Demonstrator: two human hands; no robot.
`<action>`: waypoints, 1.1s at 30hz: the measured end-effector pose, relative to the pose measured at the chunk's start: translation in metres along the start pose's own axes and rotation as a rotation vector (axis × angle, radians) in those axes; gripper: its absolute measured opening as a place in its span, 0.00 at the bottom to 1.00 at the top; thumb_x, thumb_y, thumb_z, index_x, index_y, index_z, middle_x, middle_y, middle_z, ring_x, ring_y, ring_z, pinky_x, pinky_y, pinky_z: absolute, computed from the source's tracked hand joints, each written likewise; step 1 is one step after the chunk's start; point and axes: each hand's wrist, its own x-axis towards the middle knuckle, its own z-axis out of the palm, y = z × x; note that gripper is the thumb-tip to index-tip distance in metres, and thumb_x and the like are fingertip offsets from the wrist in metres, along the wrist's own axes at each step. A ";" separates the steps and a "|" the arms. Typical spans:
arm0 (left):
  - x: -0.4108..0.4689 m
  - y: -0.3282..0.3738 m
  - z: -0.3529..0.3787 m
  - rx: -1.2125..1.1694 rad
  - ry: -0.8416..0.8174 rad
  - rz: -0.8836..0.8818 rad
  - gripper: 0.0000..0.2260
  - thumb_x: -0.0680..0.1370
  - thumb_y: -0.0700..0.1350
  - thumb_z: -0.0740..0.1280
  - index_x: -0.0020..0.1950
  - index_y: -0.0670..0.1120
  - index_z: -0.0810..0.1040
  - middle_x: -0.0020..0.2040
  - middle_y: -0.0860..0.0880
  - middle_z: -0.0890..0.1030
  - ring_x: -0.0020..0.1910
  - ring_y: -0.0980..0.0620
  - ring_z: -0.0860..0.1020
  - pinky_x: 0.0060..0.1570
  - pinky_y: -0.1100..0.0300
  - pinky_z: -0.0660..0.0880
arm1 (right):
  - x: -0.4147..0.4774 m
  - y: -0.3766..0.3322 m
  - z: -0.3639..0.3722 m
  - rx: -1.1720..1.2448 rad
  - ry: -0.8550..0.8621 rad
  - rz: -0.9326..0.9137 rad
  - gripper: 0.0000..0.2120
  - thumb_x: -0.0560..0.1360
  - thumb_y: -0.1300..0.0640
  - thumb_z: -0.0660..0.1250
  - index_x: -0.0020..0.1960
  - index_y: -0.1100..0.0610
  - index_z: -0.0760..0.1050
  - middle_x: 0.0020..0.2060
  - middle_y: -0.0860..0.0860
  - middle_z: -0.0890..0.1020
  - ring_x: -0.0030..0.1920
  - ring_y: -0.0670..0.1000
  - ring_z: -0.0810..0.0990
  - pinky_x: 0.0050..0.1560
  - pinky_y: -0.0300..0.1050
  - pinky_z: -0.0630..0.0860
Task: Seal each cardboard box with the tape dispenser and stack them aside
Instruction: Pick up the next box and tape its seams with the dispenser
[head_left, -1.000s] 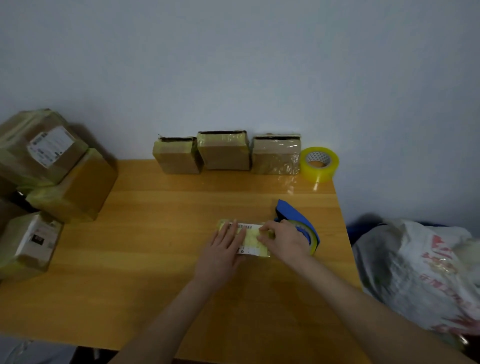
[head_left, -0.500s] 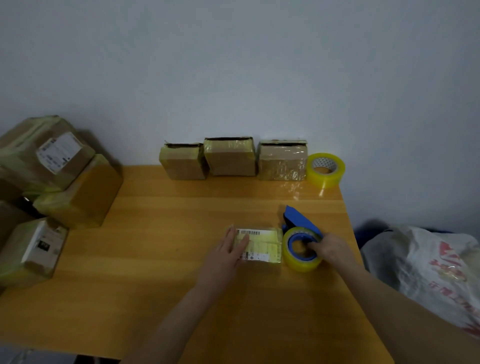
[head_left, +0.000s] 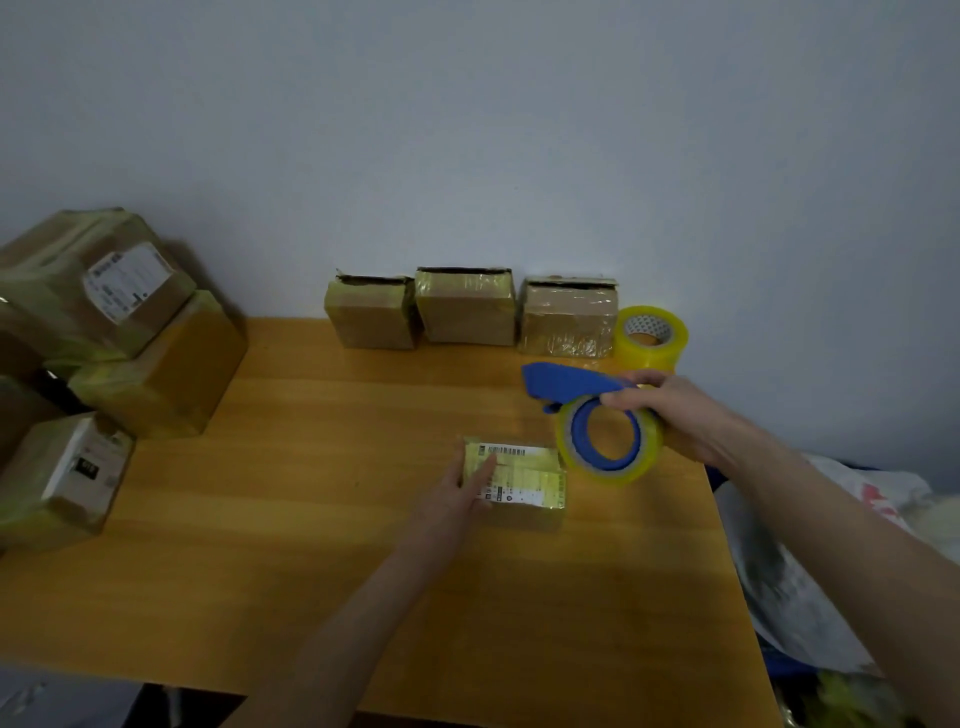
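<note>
**While the left hand pins the box, the dispenser lifts clear**

Where half a second ago the tape dispenser (head_left: 608, 436) sat on the table (head_left: 311, 545) against the small box (head_left: 524, 478), I now see it raised at the box's two o'clock, apart from it. My view shows the right hand (head_left: 675, 415) grasping it from above, fingers curled over the blue handle. The left hand (head_left: 457, 499) stays at the box's eight o'clock, fingers straight and flat on its label.

I cannot tell whether tape still joins roll and box. The label print is blurred. The stacked boxes (head_left: 104, 312) at nine o'clock and the plastic bag (head_left: 831, 571) at four o'clock are cut off. Three boxes (head_left: 467, 306) and a spare tape roll (head_left: 652, 332) line the twelve o'clock edge.
</note>
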 end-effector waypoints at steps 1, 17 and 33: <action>0.000 -0.001 0.000 -0.007 0.016 0.002 0.28 0.82 0.47 0.58 0.75 0.58 0.44 0.78 0.46 0.39 0.66 0.50 0.70 0.60 0.62 0.70 | -0.004 -0.005 0.010 -0.070 -0.014 -0.034 0.31 0.56 0.54 0.81 0.56 0.57 0.74 0.50 0.54 0.82 0.50 0.55 0.81 0.54 0.51 0.77; 0.006 -0.015 0.006 -0.390 0.052 -0.075 0.19 0.79 0.45 0.66 0.70 0.49 0.72 0.78 0.52 0.56 0.73 0.48 0.63 0.66 0.49 0.69 | -0.010 -0.014 0.055 -1.042 -0.242 -0.298 0.23 0.64 0.58 0.77 0.49 0.53 0.65 0.44 0.52 0.77 0.43 0.49 0.78 0.39 0.45 0.78; 0.028 0.019 -0.065 -1.301 0.051 -0.612 0.23 0.78 0.58 0.62 0.63 0.42 0.72 0.55 0.45 0.79 0.37 0.53 0.77 0.32 0.64 0.74 | -0.006 -0.002 0.037 -0.867 -0.262 -0.307 0.24 0.66 0.63 0.75 0.57 0.50 0.70 0.49 0.50 0.77 0.48 0.49 0.78 0.44 0.41 0.77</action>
